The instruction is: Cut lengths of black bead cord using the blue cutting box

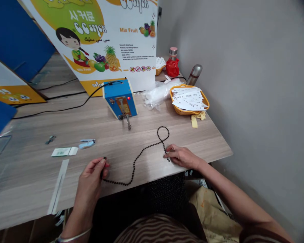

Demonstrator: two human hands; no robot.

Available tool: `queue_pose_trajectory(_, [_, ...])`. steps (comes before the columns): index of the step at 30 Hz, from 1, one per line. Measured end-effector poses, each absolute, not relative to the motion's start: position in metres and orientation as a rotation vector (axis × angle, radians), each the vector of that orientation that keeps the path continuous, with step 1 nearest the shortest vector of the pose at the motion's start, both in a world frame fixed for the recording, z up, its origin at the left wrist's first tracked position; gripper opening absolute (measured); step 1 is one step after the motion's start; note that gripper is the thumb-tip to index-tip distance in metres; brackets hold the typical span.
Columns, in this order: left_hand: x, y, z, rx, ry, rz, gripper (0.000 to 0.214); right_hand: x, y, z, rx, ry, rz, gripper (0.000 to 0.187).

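Observation:
A string of dark beads winds across the wooden table, with a loop near its right end. My left hand pinches the left end of the string between thumb and fingers, close to the table's front edge. At the other end, my right hand rests on the table with its fingers by the short tail of beads below the loop. Its fingertips touch or nearly touch the beads; whether they grip them I cannot tell. Behind the beads stands a blue machine with a lit red lamp and a metal arm pointing forward.
An orange basket of printed paper strips stands at the back right, beside clear plastic bags and a steel flask. A light-blue stapler, a staple box and a pale strip lie left. A large printed carton stands behind.

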State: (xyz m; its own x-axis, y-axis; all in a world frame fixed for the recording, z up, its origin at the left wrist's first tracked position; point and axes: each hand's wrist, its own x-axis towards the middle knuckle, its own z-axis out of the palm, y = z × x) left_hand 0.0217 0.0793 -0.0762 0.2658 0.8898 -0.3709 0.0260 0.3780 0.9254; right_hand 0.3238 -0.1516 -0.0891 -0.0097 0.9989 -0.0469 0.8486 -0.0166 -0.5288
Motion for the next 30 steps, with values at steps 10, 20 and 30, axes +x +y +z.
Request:
queue_pose_trajectory(10, [0.025,0.072,-0.083,1.042,1.123,0.598,0.042,0.313,-0.152,-0.091,-1.963,-1.993,0.557,0.017])
queue_pose_trajectory(20, [0.065,0.116,-0.059,1.534,0.991,0.591,0.037,0.287,-0.067,-0.084,-1.652,-1.159,0.695,0.010])
queue_pose_trajectory(30, [0.136,0.173,-0.082,1.902,0.905,0.731,0.025,0.293,0.073,-0.103,-1.544,-1.009,0.627,0.014])
